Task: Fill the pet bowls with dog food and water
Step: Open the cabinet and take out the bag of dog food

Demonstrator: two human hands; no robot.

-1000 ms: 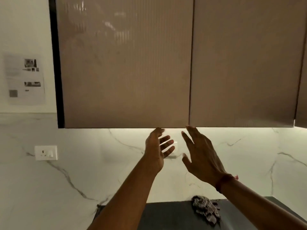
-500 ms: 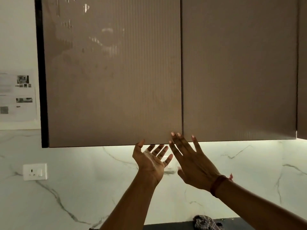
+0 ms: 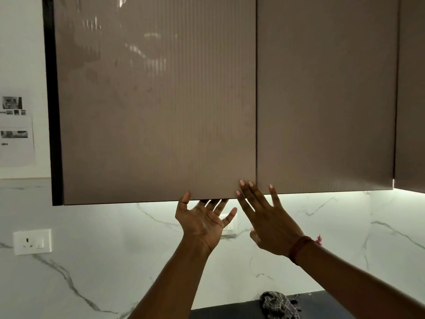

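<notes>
A brown wall cabinet fills the upper view, with a glossy ribbed left door point(image 3: 156, 100) and a matt right door point(image 3: 326, 95), both closed. My left hand point(image 3: 203, 218) is raised palm-up, its fingertips tucked under the bottom edge of the left door and the thumb against its front. My right hand point(image 3: 268, 221) is spread with straight fingers, the tips lying on the seam between the two doors. Neither hand holds anything. No pet bowls, dog food or water are in view.
A white marble backsplash point(image 3: 103, 249) lit from under the cabinet carries a wall socket point(image 3: 32, 241) at left and a switch plate point(image 3: 228, 223) behind my left hand. A checked cloth point(image 3: 279, 305) lies on the dark counter point(image 3: 230, 311). Printed papers point(image 3: 15, 127) hang at left.
Both hands rose to the cabinet's bottom edge. My left fingers slid under the left door and my right fingertips came onto the door seam. The view tilted upward.
</notes>
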